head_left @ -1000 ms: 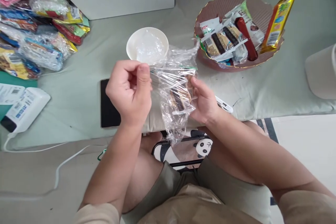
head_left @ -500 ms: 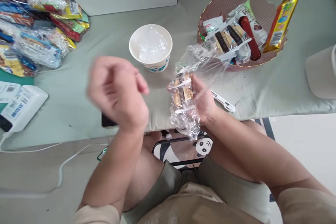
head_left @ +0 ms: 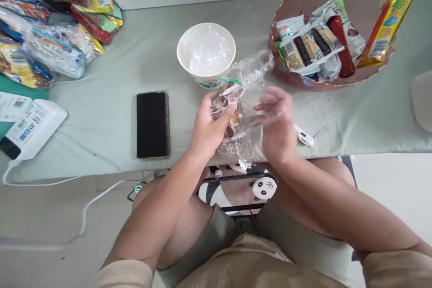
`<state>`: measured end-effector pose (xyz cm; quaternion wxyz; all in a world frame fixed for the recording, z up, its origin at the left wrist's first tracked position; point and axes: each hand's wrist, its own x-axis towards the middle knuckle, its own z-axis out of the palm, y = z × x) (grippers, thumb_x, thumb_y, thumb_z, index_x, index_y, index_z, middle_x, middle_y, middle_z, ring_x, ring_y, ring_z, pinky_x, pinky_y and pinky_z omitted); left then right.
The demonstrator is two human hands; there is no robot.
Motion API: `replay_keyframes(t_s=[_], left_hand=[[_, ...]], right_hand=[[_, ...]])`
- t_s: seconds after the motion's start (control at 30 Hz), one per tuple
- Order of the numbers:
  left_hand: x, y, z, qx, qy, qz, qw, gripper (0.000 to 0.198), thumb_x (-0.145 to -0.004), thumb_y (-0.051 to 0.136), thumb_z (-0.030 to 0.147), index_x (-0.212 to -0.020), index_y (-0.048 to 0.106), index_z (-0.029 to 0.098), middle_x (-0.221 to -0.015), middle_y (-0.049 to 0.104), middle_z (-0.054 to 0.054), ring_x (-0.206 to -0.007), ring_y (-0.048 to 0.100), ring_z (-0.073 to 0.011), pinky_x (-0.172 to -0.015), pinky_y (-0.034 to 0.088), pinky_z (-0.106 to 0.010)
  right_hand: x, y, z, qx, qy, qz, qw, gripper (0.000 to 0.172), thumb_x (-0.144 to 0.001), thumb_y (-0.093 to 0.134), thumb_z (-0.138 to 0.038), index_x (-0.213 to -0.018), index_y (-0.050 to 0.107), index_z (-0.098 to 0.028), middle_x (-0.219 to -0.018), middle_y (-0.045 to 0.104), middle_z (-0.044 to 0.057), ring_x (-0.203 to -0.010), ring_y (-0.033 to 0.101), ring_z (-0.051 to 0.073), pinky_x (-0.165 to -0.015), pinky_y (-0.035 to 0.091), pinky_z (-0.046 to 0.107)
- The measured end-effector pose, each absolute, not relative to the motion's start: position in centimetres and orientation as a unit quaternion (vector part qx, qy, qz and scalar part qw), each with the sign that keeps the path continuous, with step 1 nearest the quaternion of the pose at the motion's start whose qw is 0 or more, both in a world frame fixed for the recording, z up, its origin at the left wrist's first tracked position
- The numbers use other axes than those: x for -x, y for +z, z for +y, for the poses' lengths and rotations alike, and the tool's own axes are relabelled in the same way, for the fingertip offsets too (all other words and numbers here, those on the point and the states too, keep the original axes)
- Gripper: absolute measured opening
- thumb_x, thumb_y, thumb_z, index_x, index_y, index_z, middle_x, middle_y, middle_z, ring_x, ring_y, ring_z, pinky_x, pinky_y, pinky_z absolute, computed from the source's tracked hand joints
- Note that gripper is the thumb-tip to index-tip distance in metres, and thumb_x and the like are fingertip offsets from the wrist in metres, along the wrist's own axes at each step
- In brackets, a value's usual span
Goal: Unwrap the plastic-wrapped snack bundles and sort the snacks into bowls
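Observation:
A clear plastic bag (head_left: 248,81) with small wrapped snack bars (head_left: 231,108) inside hangs over the table's front edge. My left hand (head_left: 211,123) is closed on the snack bars through the bag. My right hand (head_left: 278,121) touches the bag's right side, its fingers spread and blurred. Just behind the bag stands a white paper bowl (head_left: 206,51) with crumpled clear plastic in it.
A black phone (head_left: 151,123) lies flat left of my hands. A brown scalloped basket (head_left: 297,2) of wrapped snacks stands at the back right. Several bagged snacks (head_left: 50,13) pile at the back left. A white power adapter (head_left: 30,128) with a cable lies at the left.
My left hand let go of the stretched bag, swung away, then came back and closed on the snack bars. My right hand loosened to the bag's side. The view shifted slightly.

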<state>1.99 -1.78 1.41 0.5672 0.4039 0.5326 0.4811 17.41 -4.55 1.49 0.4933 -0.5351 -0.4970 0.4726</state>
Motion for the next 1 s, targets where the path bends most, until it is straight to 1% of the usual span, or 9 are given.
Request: replay_keyframes(t_s=[0.07, 0.13, 0.27, 0.4, 0.6, 0.73, 0.8, 0.9, 1.0], left_hand=[[-2.2, 1.0, -1.9, -0.407, 0.491, 0.542, 0.548, 0.047, -0.088, 0.08, 0.052, -0.123, 0.061, 0.028, -0.12, 0.075, -0.004, -0.114, 0.072, -0.0237, -0.104, 0.054, -0.036], [-2.4, 0.8, -2.1, -0.423, 0.49, 0.536, 0.541, 0.048, -0.087, 0.081, 0.051, -0.124, 0.06, 0.027, -0.12, 0.075, -0.004, -0.113, 0.072, -0.0231, -0.103, 0.054, -0.035], [-2.7, 0.9, -2.3, -0.387, 0.498, 0.529, 0.567, 0.048, -0.085, 0.083, 0.047, -0.122, 0.061, 0.027, -0.12, 0.076, -0.004, -0.114, 0.073, -0.0227, -0.101, 0.058, -0.034], [-2.2, 2.2, -2.1, -0.264, 0.477, 0.511, 0.664, 0.047, -0.082, 0.084, 0.048, -0.116, 0.062, 0.025, -0.111, 0.078, -0.004, -0.102, 0.079, -0.0255, -0.081, 0.066, -0.035], [-1.6, 3.3, -2.2, -0.253, 0.47, 0.494, 0.686, 0.046, -0.081, 0.08, 0.053, -0.111, 0.065, 0.021, -0.098, 0.078, -0.006, -0.101, 0.08, -0.0295, -0.078, 0.069, -0.038], [-2.0, 2.9, -2.3, -0.245, 0.498, 0.5, 0.665, 0.041, -0.084, 0.074, 0.05, -0.111, 0.065, 0.02, -0.1, 0.079, -0.007, -0.106, 0.079, -0.0302, -0.087, 0.067, -0.042], [-2.4, 2.9, -2.4, -0.25, 0.51, 0.497, 0.656, 0.035, -0.087, 0.071, 0.044, -0.111, 0.066, 0.019, -0.101, 0.08, -0.006, -0.105, 0.079, -0.028, -0.09, 0.066, -0.04], [-3.0, 3.1, -2.6, -0.245, 0.518, 0.485, 0.661, 0.027, -0.09, 0.068, 0.038, -0.109, 0.067, 0.018, -0.1, 0.081, -0.005, -0.105, 0.079, -0.0264, -0.093, 0.064, -0.038], [-3.1, 3.2, -2.8, -0.214, 0.501, 0.475, 0.691, 0.03, -0.094, 0.063, 0.043, -0.11, 0.069, 0.017, -0.102, 0.081, -0.007, -0.11, 0.078, -0.0289, -0.096, 0.063, -0.04]], right_hand=[[-17.5, 1.9, -5.2, 0.522, 0.375, -0.515, 0.568, 0.063, -0.086, 0.059, -0.075, -0.133, 0.041, -0.038, -0.129, 0.049, 0.007, -0.115, 0.058, 0.027, -0.096, 0.052, 0.046], [-17.5, 2.5, -5.5, 0.517, 0.318, -0.565, 0.559, 0.062, -0.08, 0.077, -0.057, -0.127, 0.044, -0.035, -0.112, 0.051, 0.005, -0.098, 0.059, 0.023, -0.087, 0.052, 0.043], [-18.1, 3.3, -4.4, 0.538, 0.384, -0.558, 0.502, 0.033, -0.092, 0.065, -0.03, -0.118, 0.044, -0.032, -0.088, 0.052, -0.001, -0.073, 0.054, 0.016, -0.069, 0.05, 0.035], [-20.6, 3.0, -2.5, 0.557, 0.381, -0.474, 0.566, 0.033, -0.085, 0.07, -0.025, -0.109, 0.049, -0.033, -0.088, 0.053, -0.001, -0.067, 0.049, 0.015, -0.058, 0.045, 0.031], [-23.0, 4.1, -2.8, 0.606, 0.335, -0.475, 0.543, 0.039, -0.074, 0.077, -0.02, -0.104, 0.055, -0.03, -0.097, 0.056, 0.002, -0.076, 0.053, 0.016, -0.064, 0.046, 0.032], [-21.7, 5.4, -4.6, 0.52, 0.109, -0.613, 0.584, 0.014, -0.087, 0.065, -0.023, -0.096, 0.056, -0.029, -0.09, 0.057, 0.003, -0.081, 0.059, 0.02, -0.071, 0.051, 0.036], [-20.5, 5.4, -5.4, 0.425, 0.042, -0.71, 0.559, 0.016, -0.09, 0.057, -0.013, -0.097, 0.058, -0.028, -0.086, 0.061, 0.002, -0.079, 0.063, 0.018, -0.07, 0.052, 0.034], [-18.9, 4.8, -5.6, 0.435, 0.11, -0.765, 0.461, 0.021, -0.092, 0.056, -0.011, -0.107, 0.061, -0.025, -0.099, 0.069, 0.006, -0.091, 0.069, 0.019, -0.076, 0.057, 0.035], [-18.2, 3.9, -5.0, 0.54, 0.298, -0.696, 0.367, 0.023, -0.095, 0.059, -0.03, -0.116, 0.059, -0.02, -0.113, 0.07, 0.011, -0.101, 0.069, 0.023, -0.079, 0.06, 0.038]])
